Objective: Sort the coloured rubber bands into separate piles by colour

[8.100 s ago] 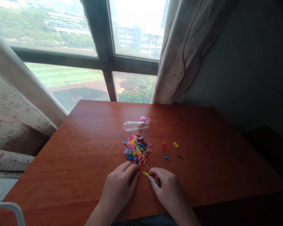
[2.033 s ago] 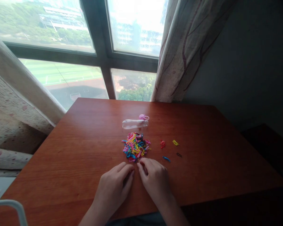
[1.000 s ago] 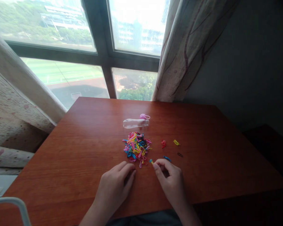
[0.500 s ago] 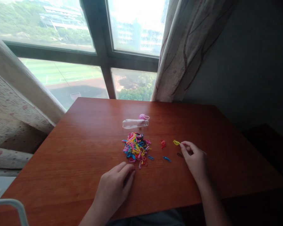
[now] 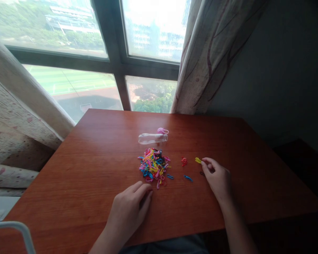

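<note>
My right hand (image 5: 217, 178) pinches the near end of a small cluster of yellow rubber bands (image 5: 198, 160) between thumb and fingertips, at the tabletop. A dark band (image 5: 202, 173) lies just below these fingers, partly covered by them. My left hand (image 5: 131, 206) rests on the table with bent fingers, thumb and index tips close together; what they hold, if anything, is hidden. Just beyond it is a mixed pile of coloured rubber bands (image 5: 153, 165). Between the pile and my right hand are a red cluster (image 5: 184, 161) and blue bands (image 5: 188, 178).
A clear empty bottle (image 5: 152, 139) lies on its side behind the pile, with a pink looped cap (image 5: 163, 131) touching or close to it. The brown wooden table (image 5: 76, 176) meets a window and curtains (image 5: 193, 81). A pale curved bar (image 5: 21, 225) stands at lower left.
My right fingers have shifted very slightly at the yellow bands, which now lie more bunched together. My left hand stays in place; the view has moved slightly.
</note>
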`<state>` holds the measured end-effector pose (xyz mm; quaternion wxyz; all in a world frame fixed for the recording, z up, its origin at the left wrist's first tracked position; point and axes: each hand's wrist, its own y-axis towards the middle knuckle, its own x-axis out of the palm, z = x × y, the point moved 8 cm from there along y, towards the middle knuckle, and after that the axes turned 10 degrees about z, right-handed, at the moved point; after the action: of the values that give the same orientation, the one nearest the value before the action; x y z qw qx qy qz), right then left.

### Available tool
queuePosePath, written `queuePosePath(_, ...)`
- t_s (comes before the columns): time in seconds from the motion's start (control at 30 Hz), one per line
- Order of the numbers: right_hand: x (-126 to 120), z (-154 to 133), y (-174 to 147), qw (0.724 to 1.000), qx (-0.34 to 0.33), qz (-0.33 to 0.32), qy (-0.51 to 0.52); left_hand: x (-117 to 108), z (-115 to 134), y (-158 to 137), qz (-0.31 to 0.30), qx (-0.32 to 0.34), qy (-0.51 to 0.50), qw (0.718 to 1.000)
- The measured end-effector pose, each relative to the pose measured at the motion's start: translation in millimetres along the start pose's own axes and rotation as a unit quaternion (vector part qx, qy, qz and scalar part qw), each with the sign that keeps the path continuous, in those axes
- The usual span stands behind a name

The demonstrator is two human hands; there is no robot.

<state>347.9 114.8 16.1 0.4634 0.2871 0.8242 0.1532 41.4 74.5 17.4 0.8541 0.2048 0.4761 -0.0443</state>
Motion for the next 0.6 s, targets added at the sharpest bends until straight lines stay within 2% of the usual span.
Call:
queuePosePath(0.17, -3, -38, -19, 0.999, -0.024, -0.010, 0.045, 1, 0, -1, -0.004, -0.003, -0.006, 1.000)
queuePosePath(0.37, 22, -94, -60, 0.988, -0.086, -0.114, 0.065, -1, 0, -2, 0.001, -0.005, -0.007, 1.000)
queuePosePath(0.6, 34, -111, -70, 0.985, -0.093, -0.141, -0.022, 0, -1, -1, 0.008, -0.003, -0.015, 1.000)
